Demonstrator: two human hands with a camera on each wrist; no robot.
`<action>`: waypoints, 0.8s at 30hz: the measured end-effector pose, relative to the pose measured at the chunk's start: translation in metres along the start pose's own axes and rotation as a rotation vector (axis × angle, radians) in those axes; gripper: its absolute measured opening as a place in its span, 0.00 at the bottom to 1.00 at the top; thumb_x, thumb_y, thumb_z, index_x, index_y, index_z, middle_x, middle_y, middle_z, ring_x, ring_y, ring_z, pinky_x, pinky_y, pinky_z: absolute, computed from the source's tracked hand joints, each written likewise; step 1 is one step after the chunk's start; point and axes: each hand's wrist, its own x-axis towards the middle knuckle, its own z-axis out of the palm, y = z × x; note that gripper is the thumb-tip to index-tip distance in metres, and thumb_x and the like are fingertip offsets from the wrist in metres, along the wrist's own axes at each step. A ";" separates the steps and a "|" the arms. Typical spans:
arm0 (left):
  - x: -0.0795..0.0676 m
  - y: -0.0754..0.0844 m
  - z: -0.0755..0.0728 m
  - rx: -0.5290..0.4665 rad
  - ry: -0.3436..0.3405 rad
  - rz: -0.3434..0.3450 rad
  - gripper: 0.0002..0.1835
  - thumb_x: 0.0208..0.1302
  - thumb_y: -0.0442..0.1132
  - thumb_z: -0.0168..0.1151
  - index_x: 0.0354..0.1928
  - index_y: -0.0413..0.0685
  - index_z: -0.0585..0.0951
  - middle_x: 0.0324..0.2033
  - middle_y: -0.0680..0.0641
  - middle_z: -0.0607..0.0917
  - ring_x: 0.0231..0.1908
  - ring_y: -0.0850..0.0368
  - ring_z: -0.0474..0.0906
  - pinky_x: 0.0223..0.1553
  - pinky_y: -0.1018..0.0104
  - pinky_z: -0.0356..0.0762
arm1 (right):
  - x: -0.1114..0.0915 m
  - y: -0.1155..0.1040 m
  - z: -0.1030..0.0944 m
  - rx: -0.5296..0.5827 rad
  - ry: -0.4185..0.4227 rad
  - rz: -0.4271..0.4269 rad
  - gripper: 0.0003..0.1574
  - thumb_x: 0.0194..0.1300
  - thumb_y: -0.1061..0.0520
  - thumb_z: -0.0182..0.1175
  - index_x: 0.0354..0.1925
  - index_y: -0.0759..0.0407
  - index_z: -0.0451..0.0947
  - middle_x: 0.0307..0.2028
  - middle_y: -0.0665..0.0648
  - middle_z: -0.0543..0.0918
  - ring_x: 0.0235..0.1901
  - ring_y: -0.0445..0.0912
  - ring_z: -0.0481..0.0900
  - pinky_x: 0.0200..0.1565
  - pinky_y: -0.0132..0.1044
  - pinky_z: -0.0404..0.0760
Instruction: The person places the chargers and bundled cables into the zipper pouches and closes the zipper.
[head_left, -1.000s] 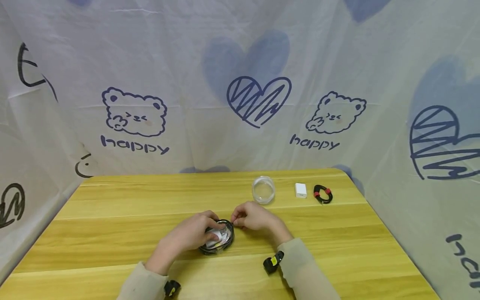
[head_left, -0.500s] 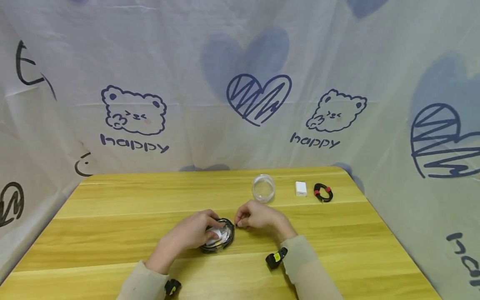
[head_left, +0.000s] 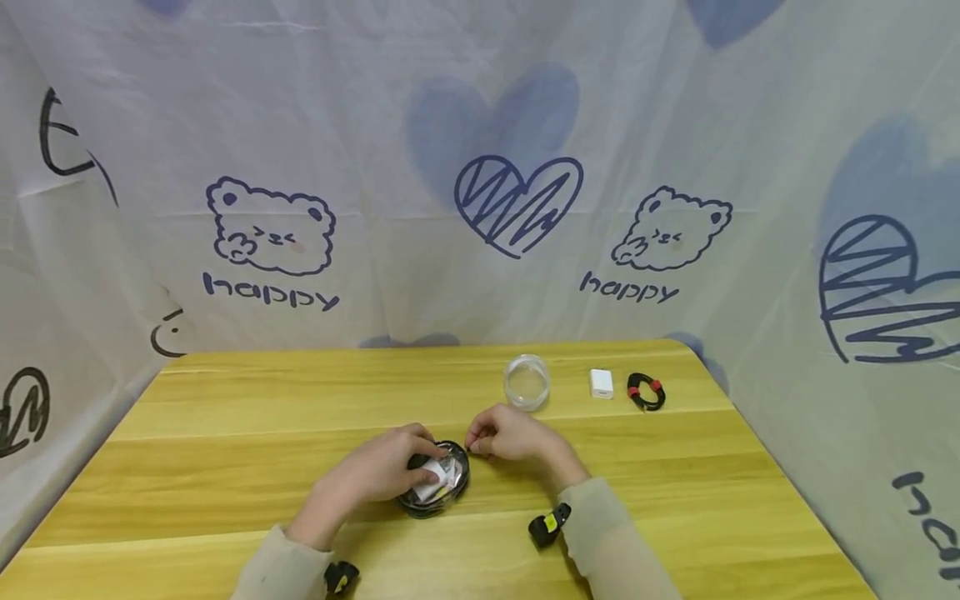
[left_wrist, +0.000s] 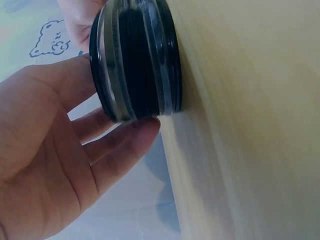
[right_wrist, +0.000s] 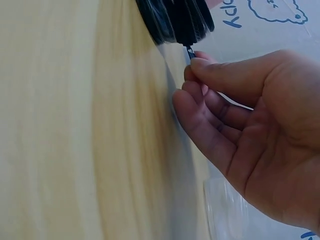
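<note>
A round, clear case with black edging (head_left: 452, 493) sits on the wooden table, with white items showing through its top. A wide black band runs round its side (left_wrist: 137, 65). My left hand (head_left: 386, 467) grips it from the left, thumb and fingers across its top and side. At its right edge, my right hand (head_left: 510, 433) pinches a small dark tab (right_wrist: 190, 51) between thumb and forefinger. That tab sticks out from the case's black side. The other right fingers curl loosely below, holding nothing.
Behind my right hand stands a clear round tub (head_left: 527, 385). Farther right lie a white charger plug (head_left: 602, 383) and a coiled black cable with red ties (head_left: 634, 392). The wooden table (head_left: 247, 400) ends at a printed cloth backdrop (head_left: 390, 167).
My right hand shifted slightly right, then back left, still close to the case's right edge. The left hand keeps its grip, and the case's top now leans a little toward me.
</note>
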 end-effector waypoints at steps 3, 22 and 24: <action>-0.001 0.000 0.001 0.001 -0.001 -0.005 0.18 0.65 0.39 0.74 0.56 0.43 0.88 0.51 0.45 0.84 0.50 0.47 0.83 0.55 0.47 0.83 | 0.001 0.001 0.004 -0.018 0.031 -0.013 0.07 0.69 0.69 0.62 0.36 0.63 0.86 0.29 0.53 0.85 0.27 0.39 0.77 0.31 0.28 0.78; 0.001 0.002 0.004 0.028 -0.028 0.006 0.17 0.65 0.37 0.73 0.56 0.43 0.88 0.61 0.41 0.81 0.56 0.42 0.82 0.56 0.47 0.83 | 0.002 0.001 0.006 -0.058 0.038 -0.026 0.07 0.71 0.67 0.63 0.36 0.59 0.86 0.30 0.51 0.86 0.28 0.39 0.78 0.32 0.30 0.79; 0.001 0.003 0.003 0.030 -0.031 -0.015 0.17 0.65 0.37 0.74 0.55 0.43 0.88 0.61 0.41 0.81 0.55 0.42 0.82 0.55 0.47 0.83 | 0.002 0.000 0.004 -0.040 0.023 -0.020 0.07 0.71 0.67 0.63 0.36 0.59 0.86 0.30 0.51 0.86 0.28 0.39 0.79 0.31 0.30 0.80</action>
